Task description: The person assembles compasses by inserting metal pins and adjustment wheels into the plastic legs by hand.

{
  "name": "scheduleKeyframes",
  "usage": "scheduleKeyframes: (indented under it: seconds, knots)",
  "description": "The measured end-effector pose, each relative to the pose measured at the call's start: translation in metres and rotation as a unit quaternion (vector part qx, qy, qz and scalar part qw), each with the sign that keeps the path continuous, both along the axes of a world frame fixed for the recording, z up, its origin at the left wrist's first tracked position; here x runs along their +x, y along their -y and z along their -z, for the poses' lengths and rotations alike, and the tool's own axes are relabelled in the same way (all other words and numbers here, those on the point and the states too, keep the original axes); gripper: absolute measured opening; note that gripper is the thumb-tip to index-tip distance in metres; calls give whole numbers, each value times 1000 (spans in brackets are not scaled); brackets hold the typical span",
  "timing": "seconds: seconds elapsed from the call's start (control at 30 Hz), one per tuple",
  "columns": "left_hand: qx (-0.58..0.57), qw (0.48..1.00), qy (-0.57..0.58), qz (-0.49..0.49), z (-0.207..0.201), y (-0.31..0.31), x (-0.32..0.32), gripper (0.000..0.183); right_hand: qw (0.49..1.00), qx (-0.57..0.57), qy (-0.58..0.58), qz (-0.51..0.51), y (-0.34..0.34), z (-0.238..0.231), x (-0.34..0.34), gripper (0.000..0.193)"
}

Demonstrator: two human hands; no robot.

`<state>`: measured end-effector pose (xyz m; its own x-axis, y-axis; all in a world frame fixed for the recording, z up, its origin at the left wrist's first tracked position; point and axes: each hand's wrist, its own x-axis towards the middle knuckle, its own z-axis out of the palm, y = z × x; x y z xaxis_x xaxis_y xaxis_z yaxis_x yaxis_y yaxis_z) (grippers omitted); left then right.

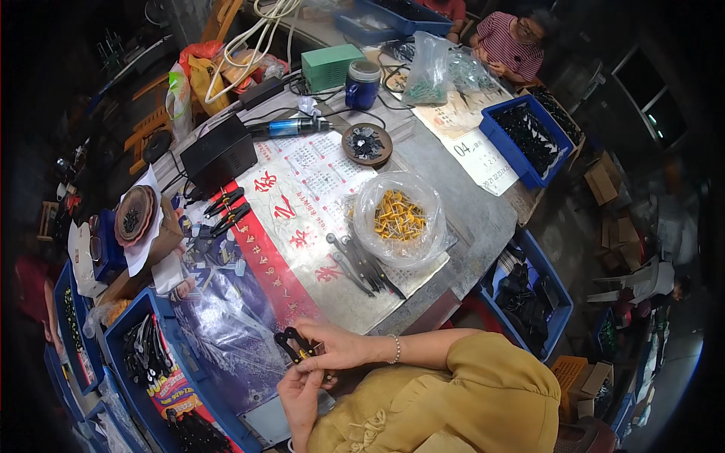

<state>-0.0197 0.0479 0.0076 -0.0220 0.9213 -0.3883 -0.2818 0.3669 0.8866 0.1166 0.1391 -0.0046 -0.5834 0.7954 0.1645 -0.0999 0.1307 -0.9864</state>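
Note:
My right hand (332, 345), with a beaded bracelet at the wrist, is closed around a small black hand tool (287, 346) with two splayed arms and a yellow part in its middle. My left hand (300, 394) is just below it, fingertips pinched together close to the right fingers; what they grip is hidden. Ahead on the table lie several long black handle-like pieces (368, 268). Beyond them, a clear plastic bag (430, 253) holds many small yellow pieces (399, 215). Similar black tools (225, 211) rest to the left.
A blue electric screwdriver (291, 127), black box (217, 155), brown bowl (385, 143), blue mug (362, 92) and green box (330, 66) stand farther back. Blue crates (155, 302) flank the left; another crate (563, 298) is at right. A person (515, 41) sits across the table.

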Motion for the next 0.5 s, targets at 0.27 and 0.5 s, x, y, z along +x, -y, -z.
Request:
scheduleKeyframes:
  seconds: [0.27,0.5]
  knots:
    - [-11,1000,5,-3,-2,3,-3,14,999,31,7,32,-1,-6,-3,20]
    - [-39,998,29,-36,-9,-3,-2,10,996,7,45,74,4,-1,-5,16]
